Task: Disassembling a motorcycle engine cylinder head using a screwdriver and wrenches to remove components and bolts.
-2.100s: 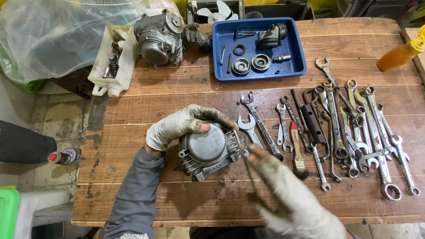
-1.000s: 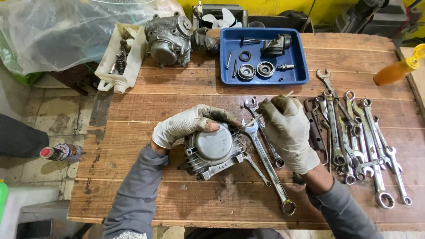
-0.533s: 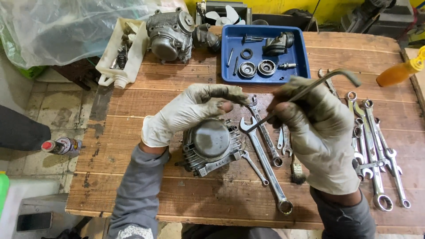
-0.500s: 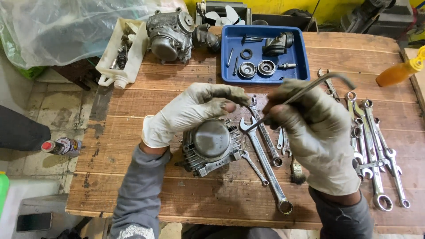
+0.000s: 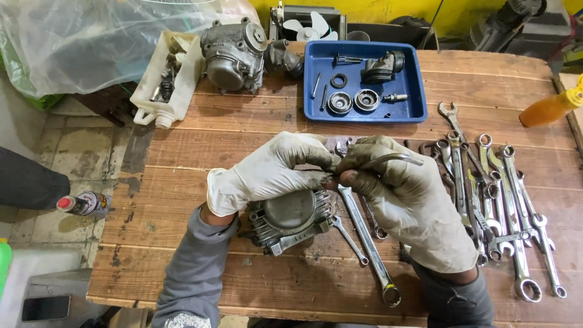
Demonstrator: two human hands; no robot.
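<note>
A finned grey engine cylinder head lies on the wooden table in front of me. My left hand, in a dirty white glove, rests on its far edge with fingers curled. My right hand, also gloved, grips a thin bent metal tool and holds its end down at the head's upper right edge, right against the left fingertips. A long combination wrench lies just right of the head, under my right hand.
Several wrenches lie spread on the right. A blue tray with bearings and small parts sits at the back, beside a grey engine casing and a white parts tub. An orange bottle is far right, a spray can on the floor left.
My right hand picked the bent tool from the wrench pile, lifted it, and has now lowered its tip to the cylinder head. My left hand shifted to meet it.
</note>
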